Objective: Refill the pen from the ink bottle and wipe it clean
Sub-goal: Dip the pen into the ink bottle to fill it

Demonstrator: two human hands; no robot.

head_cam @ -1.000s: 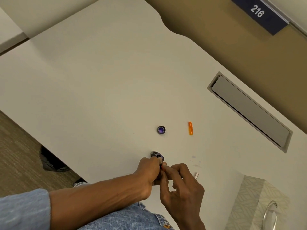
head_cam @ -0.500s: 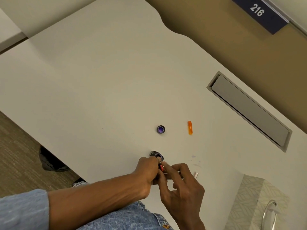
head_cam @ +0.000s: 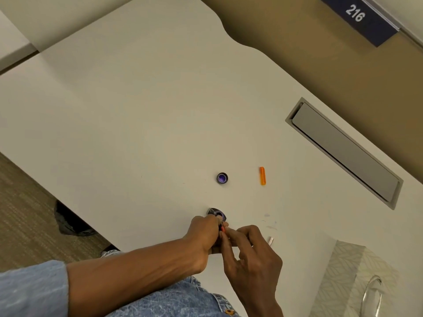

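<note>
A small dark ink bottle (head_cam: 217,213) stands open near the table's front edge, purple ink at its mouth. Its round cap (head_cam: 222,178) lies upside down farther back. An orange pen part (head_cam: 262,175) lies to the cap's right. My left hand (head_cam: 203,234) curls beside the bottle and grips it, its fingertips at the mouth. My right hand (head_cam: 249,252) pinches a thin red-orange pen piece (head_cam: 222,228) right at the bottle's opening, and a silvery end (head_cam: 271,241) sticks out past its fingers. Most of the pen is hidden by the fingers.
The white table (head_cam: 137,133) has a grey cable flap (head_cam: 343,154) at the right. A patterned tissue box (head_cam: 357,282) sits at the bottom right. Faint ink smudges (head_cam: 270,221) mark the table right of my hands. Carpet floor and a dark shoe (head_cam: 68,220) show left.
Both hands stay at the bottle with only slight finger shifts. The cap and the orange part have not moved.
</note>
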